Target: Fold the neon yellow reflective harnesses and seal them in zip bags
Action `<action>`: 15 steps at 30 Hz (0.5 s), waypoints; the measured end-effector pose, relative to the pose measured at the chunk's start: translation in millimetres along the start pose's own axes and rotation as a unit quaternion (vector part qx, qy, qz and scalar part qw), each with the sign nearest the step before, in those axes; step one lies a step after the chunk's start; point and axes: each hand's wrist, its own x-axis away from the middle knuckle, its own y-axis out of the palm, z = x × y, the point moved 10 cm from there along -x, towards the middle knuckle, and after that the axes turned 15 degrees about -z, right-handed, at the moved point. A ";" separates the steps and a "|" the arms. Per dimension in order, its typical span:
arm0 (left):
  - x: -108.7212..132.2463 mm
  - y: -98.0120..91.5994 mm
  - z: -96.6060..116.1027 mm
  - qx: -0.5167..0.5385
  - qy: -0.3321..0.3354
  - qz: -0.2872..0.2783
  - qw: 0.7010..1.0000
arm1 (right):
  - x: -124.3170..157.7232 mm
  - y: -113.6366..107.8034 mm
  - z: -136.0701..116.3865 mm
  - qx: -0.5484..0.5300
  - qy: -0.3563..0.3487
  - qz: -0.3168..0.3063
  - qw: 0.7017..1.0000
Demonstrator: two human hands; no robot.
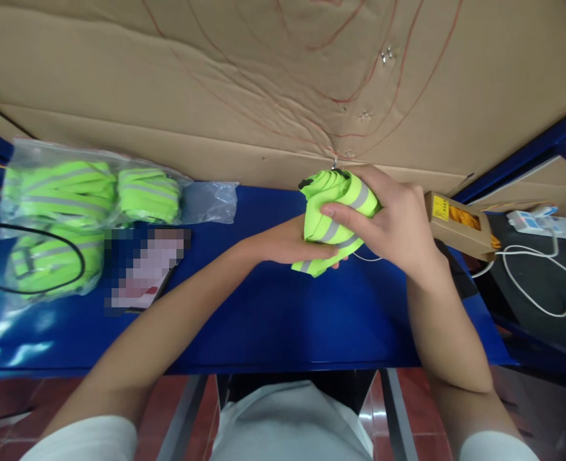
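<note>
A folded bundle of neon yellow-green fabric (333,214) with grey reflective stripes is held between both hands above the blue table. My left hand (292,243) supports it from the left and below, its fingers partly hidden by the fabric. From the right, my right hand (388,221) is closed round the bundle, its thumb lying across the front. A short strip of the fabric hangs at the lower left of the bundle, and a dark edge shows at its top.
Clear plastic bags (62,192) of similar neon bands lie at the left, beside a pixelated flat object (148,269) and a black cable. An open cardboard box (460,224) and white cables (537,301) are at the right. Brown cardboard (216,96) stands behind the blue table (283,320).
</note>
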 end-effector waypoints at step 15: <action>17.8 -4.5 15.6 -0.040 -0.025 -0.084 0.995 | -8.9 61.2 48.9 -0.502 0.131 -0.118 0.847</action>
